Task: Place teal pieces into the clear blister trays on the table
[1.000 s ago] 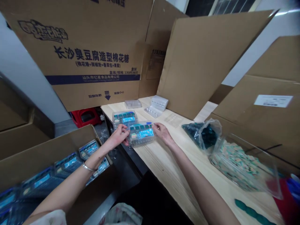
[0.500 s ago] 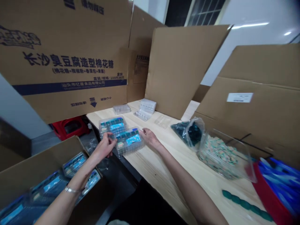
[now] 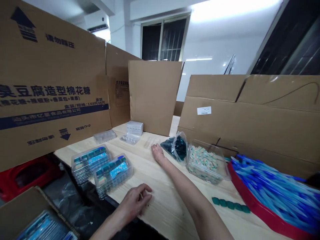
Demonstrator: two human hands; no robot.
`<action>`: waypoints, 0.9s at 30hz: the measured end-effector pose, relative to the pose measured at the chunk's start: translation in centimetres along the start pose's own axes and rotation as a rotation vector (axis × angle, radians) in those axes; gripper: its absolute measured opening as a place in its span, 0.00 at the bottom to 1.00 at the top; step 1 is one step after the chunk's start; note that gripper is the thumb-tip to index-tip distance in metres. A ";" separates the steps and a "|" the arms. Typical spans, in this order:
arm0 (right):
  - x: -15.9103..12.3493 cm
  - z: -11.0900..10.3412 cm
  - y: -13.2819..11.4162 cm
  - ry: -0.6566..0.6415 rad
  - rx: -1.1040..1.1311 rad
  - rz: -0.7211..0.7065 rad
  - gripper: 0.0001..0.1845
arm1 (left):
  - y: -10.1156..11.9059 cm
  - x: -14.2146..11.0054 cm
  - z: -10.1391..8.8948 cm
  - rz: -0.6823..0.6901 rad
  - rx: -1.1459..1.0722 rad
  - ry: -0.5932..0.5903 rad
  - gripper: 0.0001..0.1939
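Note:
My left hand hangs over the front edge of the wooden table, loosely curled with a gap between thumb and forefinger, and nothing shows in it. Further back, my right hand reaches over the tabletop beside a flat clear plastic piece, its fingers apart; whether they touch it is hard to see. To the left stand two stacks of clear plastic boxes, a nearer stack and a farther stack, with dark green pieces and a blue packet showing in the top ones.
A bag of dark green pieces, a clear tub of small pale-and-green packets and a red basin of blue sticks line the right. A green strip lies in front. Cardboard walls the back; an open carton stands lower left.
Both hands have left the nearer box stack. My right hand has gone right toward the flat clear piece; my left has drawn back to the table edge. The view has turned right and up.

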State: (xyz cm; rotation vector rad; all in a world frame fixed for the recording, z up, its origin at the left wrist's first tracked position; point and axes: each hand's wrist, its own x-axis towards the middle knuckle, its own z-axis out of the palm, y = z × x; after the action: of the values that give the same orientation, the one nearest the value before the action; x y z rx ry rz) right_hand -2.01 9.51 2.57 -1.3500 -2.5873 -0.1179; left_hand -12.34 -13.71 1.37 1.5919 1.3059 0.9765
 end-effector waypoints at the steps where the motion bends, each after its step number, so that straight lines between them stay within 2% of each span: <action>1: -0.5 -0.3 0.0 0.006 0.003 -0.036 0.15 | -0.1 0.7 0.4 -0.018 -0.066 0.002 0.13; 4: -3.0 -1.9 0.2 0.031 0.025 -0.128 0.15 | -0.1 2.3 0.6 -0.103 -0.388 0.126 0.19; 7: -7.2 -4.1 0.2 0.163 0.063 -0.231 0.14 | 0.9 3.6 0.6 -0.166 -0.740 0.334 0.27; 10: -12.4 -5.7 -0.7 0.339 0.067 -0.269 0.12 | 2.8 4.8 1.2 -0.113 -0.919 0.368 0.27; 14: -19.1 -7.2 -2.2 0.399 0.048 -0.160 0.13 | 5.3 6.6 4.0 -0.031 -0.986 0.213 0.25; 17: -22.9 -9.1 -1.2 0.425 0.153 -0.029 0.15 | 6.4 8.2 6.1 -0.060 -0.967 0.105 0.23; 20: -26.0 -11.8 2.7 0.536 0.262 0.186 0.12 | 6.8 10.6 7.4 -0.111 -0.930 -0.066 0.23; 23: -28.5 -14.1 8.4 0.666 0.257 0.436 0.12 | 6.9 13.2 8.3 -0.198 -0.927 -0.270 0.26; 25: -29.4 -14.9 12.1 0.666 0.241 0.528 0.12 | 6.8 14.6 8.9 -0.225 -0.892 -0.380 0.26; 27: -29.7 -15.1 15.0 0.611 0.248 0.567 0.12 | 6.5 15.5 9.6 -0.230 -0.831 -0.441 0.21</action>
State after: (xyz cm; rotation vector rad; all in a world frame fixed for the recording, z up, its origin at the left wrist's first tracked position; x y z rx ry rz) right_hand 29.09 -8.23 9.92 -1.5829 -1.6103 -0.0900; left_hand 1.16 -0.35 5.04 0.9076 0.6202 0.8043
